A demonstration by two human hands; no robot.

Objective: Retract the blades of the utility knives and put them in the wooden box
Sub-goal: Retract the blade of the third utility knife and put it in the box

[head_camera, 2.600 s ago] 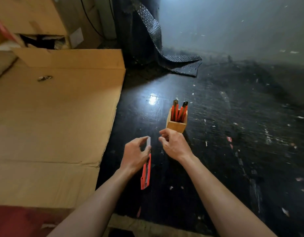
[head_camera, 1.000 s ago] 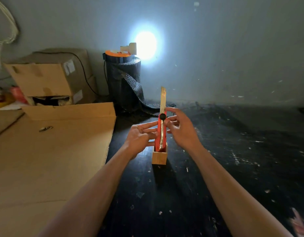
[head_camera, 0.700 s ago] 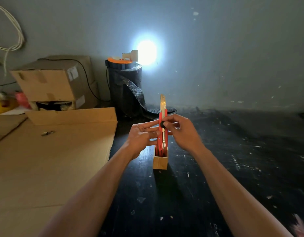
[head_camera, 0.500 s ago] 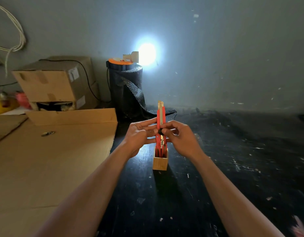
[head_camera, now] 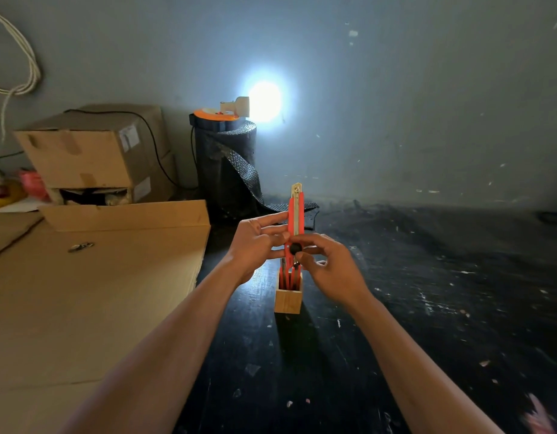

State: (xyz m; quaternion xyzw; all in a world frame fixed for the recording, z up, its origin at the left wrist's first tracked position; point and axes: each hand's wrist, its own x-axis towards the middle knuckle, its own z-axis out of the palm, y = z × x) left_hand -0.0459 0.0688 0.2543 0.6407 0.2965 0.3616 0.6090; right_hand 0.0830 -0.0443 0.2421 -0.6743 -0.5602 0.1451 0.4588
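I hold a red utility knife (head_camera: pixel 295 214) upright in front of me. My left hand (head_camera: pixel 257 244) grips its body from the left. My right hand (head_camera: pixel 325 264) pinches the black slider knob (head_camera: pixel 294 248) low on the handle. Only a short blade tip shows at the knife's top end. Just below the knife stands a small wooden box (head_camera: pixel 288 300) on the dark floor, with other red knives (head_camera: pixel 288 277) upright inside it, partly hidden by my fingers.
Flattened cardboard (head_camera: pixel 92 292) covers the floor on the left, with a small metal item (head_camera: pixel 80 246) on it. Cardboard boxes (head_camera: pixel 92 151) and a black roll with a bright lamp (head_camera: pixel 230 158) stand by the wall. The dark floor (head_camera: pixel 427 308) is speckled with debris.
The long blade that stuck out of the knife has slid down into the handle as my right hand moved the slider downward. Both hands kept the knife above the box.
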